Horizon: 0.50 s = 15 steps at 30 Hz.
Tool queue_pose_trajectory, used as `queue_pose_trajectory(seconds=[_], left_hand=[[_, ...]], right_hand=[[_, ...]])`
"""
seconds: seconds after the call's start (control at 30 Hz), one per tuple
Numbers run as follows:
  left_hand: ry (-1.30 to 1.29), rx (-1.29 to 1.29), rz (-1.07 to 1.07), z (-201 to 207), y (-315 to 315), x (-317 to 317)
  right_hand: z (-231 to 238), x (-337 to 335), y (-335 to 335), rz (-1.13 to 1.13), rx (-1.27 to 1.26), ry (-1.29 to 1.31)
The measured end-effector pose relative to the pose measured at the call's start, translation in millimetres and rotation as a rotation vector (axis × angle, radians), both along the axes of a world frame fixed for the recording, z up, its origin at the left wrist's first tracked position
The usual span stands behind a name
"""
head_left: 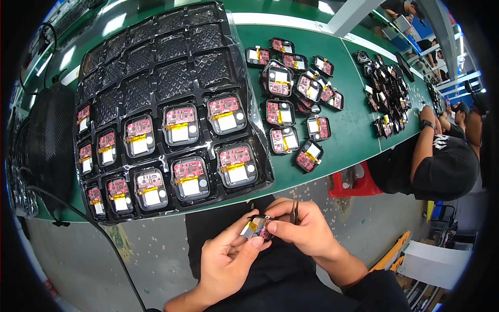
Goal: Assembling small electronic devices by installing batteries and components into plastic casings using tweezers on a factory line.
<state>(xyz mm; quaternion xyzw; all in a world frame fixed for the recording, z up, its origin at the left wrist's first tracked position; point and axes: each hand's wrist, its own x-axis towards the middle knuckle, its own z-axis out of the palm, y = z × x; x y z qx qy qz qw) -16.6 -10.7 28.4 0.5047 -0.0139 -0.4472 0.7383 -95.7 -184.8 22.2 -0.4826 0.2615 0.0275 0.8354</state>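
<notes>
Over my lap, my left hand (pixel 226 260) grips a small black device housing (pixel 258 229) between thumb and fingers. Inside it a red circuit board, yellow tape and a silvery part show, partly covered by my fingers. My right hand (pixel 309 231) is closed around dark tweezers (pixel 294 212), whose points stick up away from the housing. Its thumb and index finger also press on the housing's right edge. Whatever lies under those fingertips is hidden.
On the green bench (pixel 338 127), a black moulded tray (pixel 174 78) holds similar housings in its near rows. Loose housings (pixel 283 112) lie to its right, with a further pile (pixel 387 93) beyond. A black bag (pixel 49 145) and cable are at left. A co-worker (pixel 442 164) sits right, by a red stool (pixel 353 182).
</notes>
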Motion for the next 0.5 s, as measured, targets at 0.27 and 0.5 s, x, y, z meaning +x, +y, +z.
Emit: queue_pose_trajectory(seconds=[0.27, 0.5], left_hand=[[-0.069, 0.060, -0.056, -0.7, 1.9, -0.3], [-0.177, 0.103, -0.113, 0.1, 4.9, -1.5]], right_hand=[[-2.1, 2.2, -3.1, 0.039, -0.067, 0.051], [-6.4, 0.2, -1.5, 0.055, -0.104, 0.034]])
